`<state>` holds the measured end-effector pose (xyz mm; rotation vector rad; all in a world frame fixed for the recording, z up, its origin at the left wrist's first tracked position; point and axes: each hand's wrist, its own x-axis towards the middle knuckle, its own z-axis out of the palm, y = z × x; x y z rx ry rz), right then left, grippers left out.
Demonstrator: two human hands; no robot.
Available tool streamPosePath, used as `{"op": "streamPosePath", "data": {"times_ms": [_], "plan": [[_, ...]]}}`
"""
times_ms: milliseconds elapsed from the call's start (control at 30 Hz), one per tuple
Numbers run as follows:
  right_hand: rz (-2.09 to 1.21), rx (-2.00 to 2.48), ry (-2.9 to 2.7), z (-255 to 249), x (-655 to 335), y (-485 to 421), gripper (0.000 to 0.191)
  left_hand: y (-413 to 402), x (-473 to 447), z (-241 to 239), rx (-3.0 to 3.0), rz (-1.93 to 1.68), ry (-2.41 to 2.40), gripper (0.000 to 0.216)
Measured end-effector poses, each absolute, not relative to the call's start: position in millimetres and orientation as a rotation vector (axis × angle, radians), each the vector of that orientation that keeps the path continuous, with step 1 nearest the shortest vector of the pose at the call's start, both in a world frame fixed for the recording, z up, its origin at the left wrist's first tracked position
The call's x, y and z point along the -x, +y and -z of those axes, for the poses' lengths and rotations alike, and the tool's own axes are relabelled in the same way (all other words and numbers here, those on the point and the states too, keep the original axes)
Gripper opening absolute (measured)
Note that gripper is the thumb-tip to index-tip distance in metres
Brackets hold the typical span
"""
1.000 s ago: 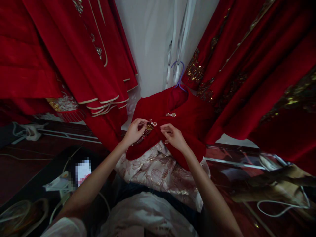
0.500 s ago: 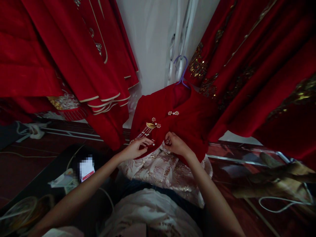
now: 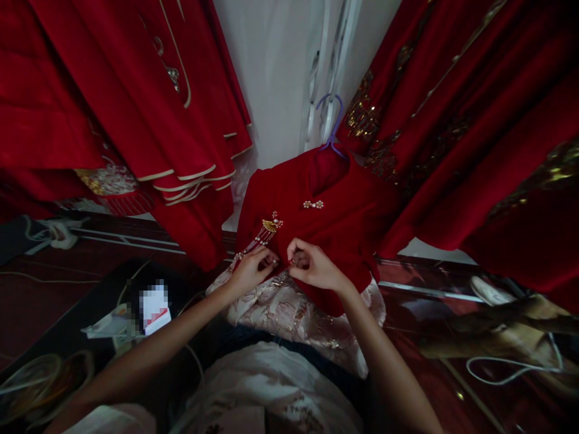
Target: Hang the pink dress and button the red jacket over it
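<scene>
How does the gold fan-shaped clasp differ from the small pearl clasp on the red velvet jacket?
The gold fan-shaped clasp is larger than the small pearl clasp. The fan clasp trails beaded strands; the pearl clasp has none. The fan clasp sits lower, just above the left hand; the pearl clasp sits higher up. Both are on the red velvet jacket.

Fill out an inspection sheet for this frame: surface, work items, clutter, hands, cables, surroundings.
Surface: dark glossy reddish surface, partly covered.
Work items: red jacket on a purple hanger, gold tassel clasp and pearl clasp on its front; pale brocade fabric beneath.
Clutter: white card at left, detail blurred.
Hands: left hand and right hand both pinch the jacket's front edge.
Cables: white cable at right; white cord at left.
Surroundings: hanging red garments both sides; white wall behind.
</scene>
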<state>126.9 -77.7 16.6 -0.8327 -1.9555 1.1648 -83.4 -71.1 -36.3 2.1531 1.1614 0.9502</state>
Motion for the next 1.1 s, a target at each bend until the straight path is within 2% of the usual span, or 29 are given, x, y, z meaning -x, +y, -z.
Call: {"op": "streamPosePath", "data": {"times_ms": [167,300,500,1000,1100], "plan": [[-0.908,0.986,-1.836,20.6,-99.6,-68.9,0.018,-67.0,81.4,42.7,-1.923,-1.035,1.161,0.009],[-0.887,1.025,-1.840,39.2,-97.9,-60.8,0.018,-61.9,83.1,48.4,-1.674,-1.056,1.120,0.019],[-0.885,1.029,-1.900,35.1,-104.4,-60.3,0.012,-62.5,82.3,47.1,-1.577,-1.070,1.147,0.029],[-0.775,1.051,-1.961,33.9,-105.6,-59.8,0.010,-64.6,82.6,56.7,-1.705,-1.104,1.134,0.018],[-0.728,1.078,-2.046,20.5,-114.3,-62.4,0.013,-60.3,83.9,51.6,-1.750,-1.094,1.137,0.031]]}}
